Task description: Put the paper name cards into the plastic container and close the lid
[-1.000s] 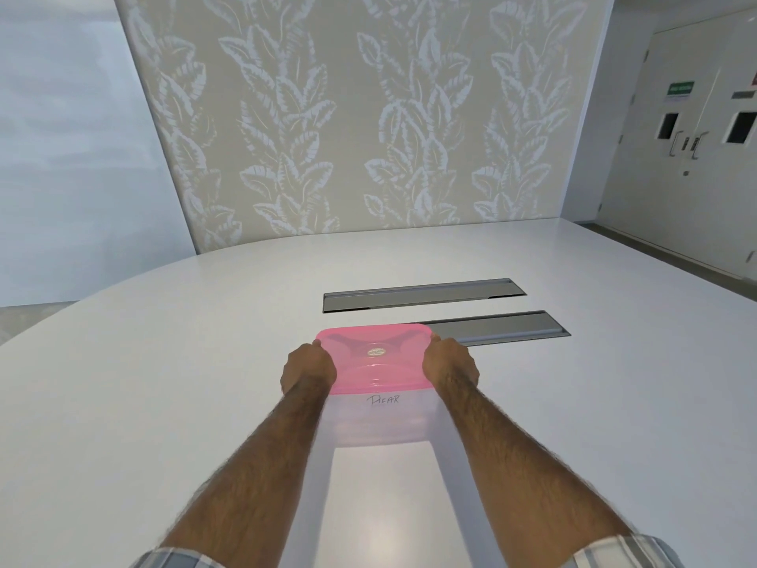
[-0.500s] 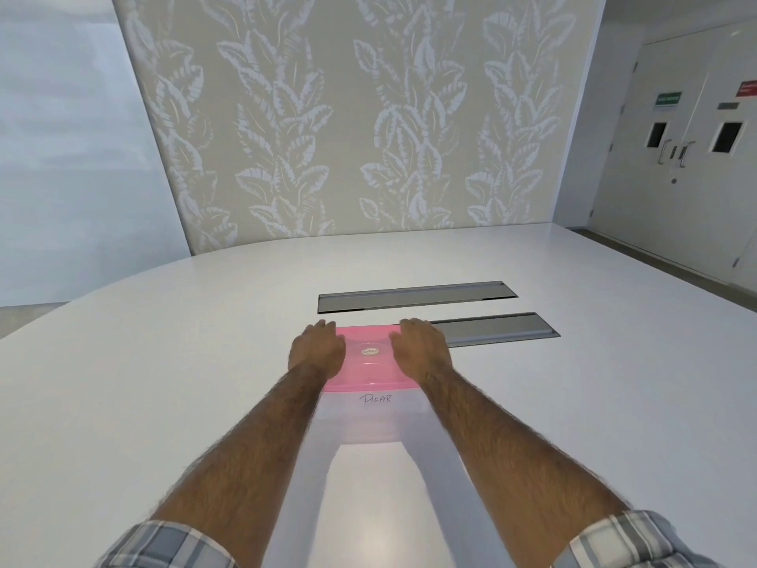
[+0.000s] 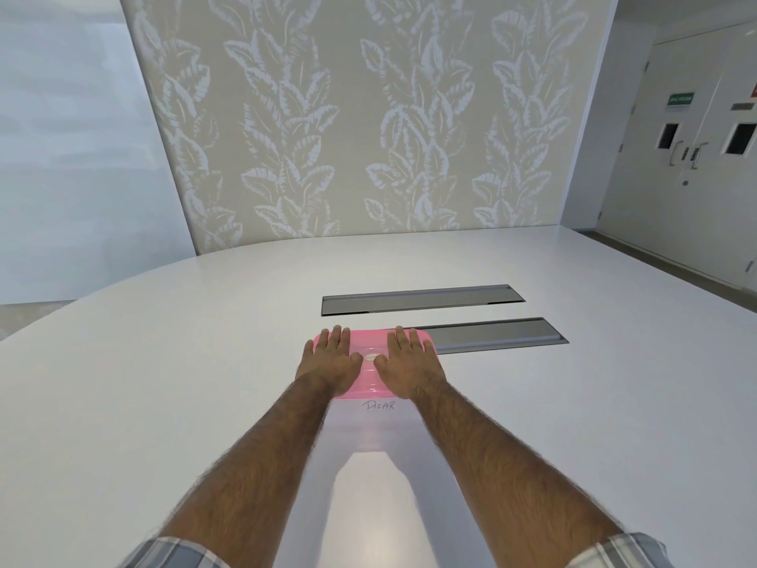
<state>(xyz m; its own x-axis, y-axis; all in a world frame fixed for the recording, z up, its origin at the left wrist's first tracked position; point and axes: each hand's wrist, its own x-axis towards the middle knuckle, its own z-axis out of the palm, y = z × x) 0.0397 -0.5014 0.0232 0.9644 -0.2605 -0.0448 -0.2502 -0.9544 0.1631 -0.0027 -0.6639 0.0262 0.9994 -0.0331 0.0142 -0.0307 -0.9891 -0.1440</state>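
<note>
Both hands flat on the pink lid [image 3: 370, 373], palms down, fingers extended and spread: left hand [image 3: 331, 360] on the lid's left half, right hand [image 3: 406, 362] on its right half, nothing gripped by either. Reads as a press-down to seat the lid evenly, load split either side of the small round centre boss so it doesn't tilt. Lid sits on top of the translucent plastic container [image 3: 375, 424], which stands on the white tabletop [image 3: 164, 383] at centre, just near of the nearer grey recessed panel [image 3: 495, 334]. One name card [image 3: 379, 405] shows through the container's near wall, handwritten text on it; can't tell if more are stacked behind. None loose on the tabletop, so loading looks done and only the snap-shut is left. Whether the rim has latched all round isn't visible. Count: one container, one lid, one visible card, two grey panels, two hands.
</note>
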